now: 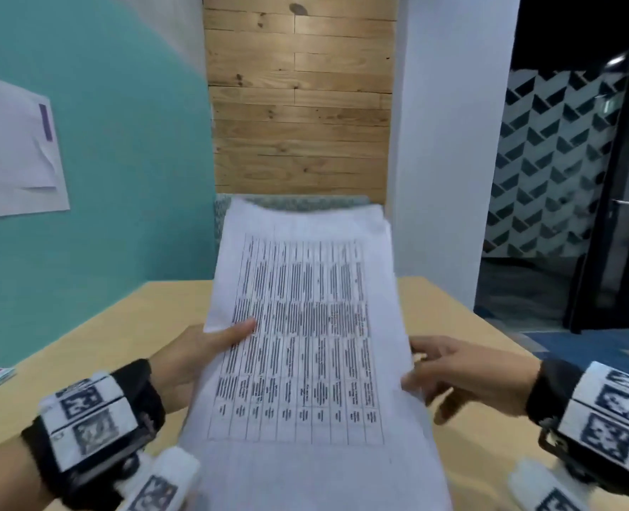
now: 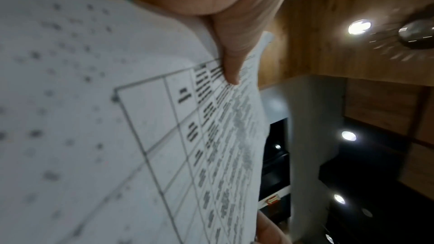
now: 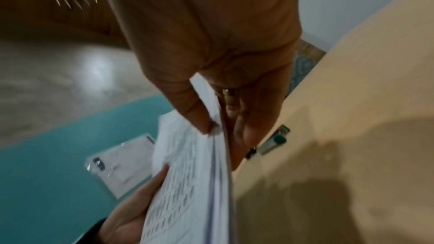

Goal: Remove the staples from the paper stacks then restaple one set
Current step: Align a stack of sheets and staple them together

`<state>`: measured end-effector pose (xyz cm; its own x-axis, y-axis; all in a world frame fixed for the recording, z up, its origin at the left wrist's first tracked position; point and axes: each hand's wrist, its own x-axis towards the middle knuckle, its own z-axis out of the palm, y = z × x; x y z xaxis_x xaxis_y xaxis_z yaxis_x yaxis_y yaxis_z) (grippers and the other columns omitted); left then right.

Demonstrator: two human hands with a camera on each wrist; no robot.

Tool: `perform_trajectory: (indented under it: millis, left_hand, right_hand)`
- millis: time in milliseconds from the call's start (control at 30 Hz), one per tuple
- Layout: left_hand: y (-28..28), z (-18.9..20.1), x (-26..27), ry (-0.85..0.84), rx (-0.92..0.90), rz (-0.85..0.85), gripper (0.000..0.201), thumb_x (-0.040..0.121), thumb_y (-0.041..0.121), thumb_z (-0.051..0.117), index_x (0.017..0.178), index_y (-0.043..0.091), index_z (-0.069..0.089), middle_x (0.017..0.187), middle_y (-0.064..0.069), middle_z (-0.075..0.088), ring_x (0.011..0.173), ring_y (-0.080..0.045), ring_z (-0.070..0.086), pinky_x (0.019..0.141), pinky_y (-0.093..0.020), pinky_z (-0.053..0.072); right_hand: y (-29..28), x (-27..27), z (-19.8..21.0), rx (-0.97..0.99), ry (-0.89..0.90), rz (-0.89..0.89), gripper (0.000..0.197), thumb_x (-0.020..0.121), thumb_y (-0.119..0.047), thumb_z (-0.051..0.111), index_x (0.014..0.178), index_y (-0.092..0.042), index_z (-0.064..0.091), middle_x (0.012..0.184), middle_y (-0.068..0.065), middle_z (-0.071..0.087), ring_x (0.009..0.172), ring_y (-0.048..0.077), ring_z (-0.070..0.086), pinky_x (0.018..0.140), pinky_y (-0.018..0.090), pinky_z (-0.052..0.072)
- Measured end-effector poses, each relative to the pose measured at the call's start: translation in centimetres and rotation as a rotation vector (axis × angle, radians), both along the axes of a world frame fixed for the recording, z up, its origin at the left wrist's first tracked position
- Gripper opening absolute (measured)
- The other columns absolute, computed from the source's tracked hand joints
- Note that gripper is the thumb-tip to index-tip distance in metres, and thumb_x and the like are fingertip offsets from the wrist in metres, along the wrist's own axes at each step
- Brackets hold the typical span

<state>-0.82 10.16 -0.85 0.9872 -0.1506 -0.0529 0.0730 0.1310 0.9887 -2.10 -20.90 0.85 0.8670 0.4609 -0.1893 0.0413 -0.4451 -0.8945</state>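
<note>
Paper stack (image 1: pixel 305 326) held raised above the table (image 1: pixel 453 307) middle: left hand (image 1: pixel 191 359) pinches its left edge, right hand (image 1: pixel 464 370) pinches its right edge; stapler (image 3: pixel 274 141) lies apart near the table's left edge.

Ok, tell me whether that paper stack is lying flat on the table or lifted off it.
Lifted: the paper stack tilts up above the table, held by left hand and right hand.

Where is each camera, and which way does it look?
Head: worn up high, facing forward and down at the white printed paper stack, both hands and the tan wooden table.
Left wrist: along the left hand, thumb on the paper.
Right wrist: along the right hand pinching the stack's edge.
All share the stack.
</note>
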Motion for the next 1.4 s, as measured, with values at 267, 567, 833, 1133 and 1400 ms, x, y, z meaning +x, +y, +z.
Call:
perform_trajectory:
  millis: [267, 567, 833, 1133, 1400]
  left_hand:
    - [4.3, -6.1, -2.5, 0.475, 0.133, 0.122, 0.050, 0.067, 0.011, 0.068, 0.112, -0.009, 0.059, 0.103, -0.035, 0.063, 0.079, -0.043, 0.068, 0.077, -0.065, 0.047]
    - [7.3, -7.5, -3.7, 0.533, 0.131, 0.214, 0.032, 0.083, 0.003, 0.062, 0.111, -0.011, 0.058, 0.099, -0.038, 0.063, 0.093, -0.049, 0.062, 0.071, -0.065, 0.049]
    - [6.9, -7.3, -3.3, 0.501, 0.148, 0.219, 0.026, 0.082, 0.002, 0.064, 0.104, -0.010, 0.061, 0.095, -0.035, 0.066, 0.093, -0.049, 0.062, 0.082, -0.059, 0.049]
    - [6.8, -7.6, -2.8, 0.471, 0.167, 0.221, 0.032, 0.080, 0.004, 0.066, 0.108, -0.009, 0.060, 0.099, -0.033, 0.066, 0.096, -0.048, 0.062, 0.088, -0.062, 0.045]
    - [3.4, -7.3, -0.1, 0.451, 0.219, 0.163, 0.034, 0.081, 0.006, 0.066, 0.112, -0.008, 0.059, 0.105, -0.031, 0.064, 0.100, -0.046, 0.061, 0.091, -0.060, 0.045]
  right_hand:
    - [5.6, -0.3, -4.3, -0.194, 0.229, 0.111, 0.026, 0.089, 0.004, 0.046, 0.096, -0.013, 0.065, 0.088, 0.009, 0.065, 0.062, 0.018, 0.059, 0.050, 0.024, 0.050]
    - [9.1, 3.3, -2.2, -0.643, 0.110, 0.245, 0.015, 0.090, -0.020, 0.059, 0.079, -0.010, 0.059, 0.059, -0.001, 0.064, 0.051, 0.009, 0.059, 0.050, 0.018, 0.047]
    - [13.0, 14.6, 0.4, -1.329, -0.478, 0.182, 0.067, 0.085, -0.047, 0.062, 0.136, -0.007, 0.042, 0.134, 0.008, 0.048, 0.116, 0.027, 0.050, 0.085, 0.032, 0.043]
    - [11.8, 15.6, -3.0, -1.240, -0.383, 0.064, 0.025, 0.077, -0.031, 0.073, 0.085, -0.020, 0.052, 0.075, 0.000, 0.050, 0.074, 0.022, 0.049, 0.074, 0.030, 0.046]
    - [5.7, 10.1, -1.3, -0.658, 0.047, -0.235, 0.020, 0.079, -0.019, 0.042, 0.090, -0.002, 0.044, 0.074, 0.015, 0.057, 0.061, 0.026, 0.057, 0.058, 0.029, 0.046]
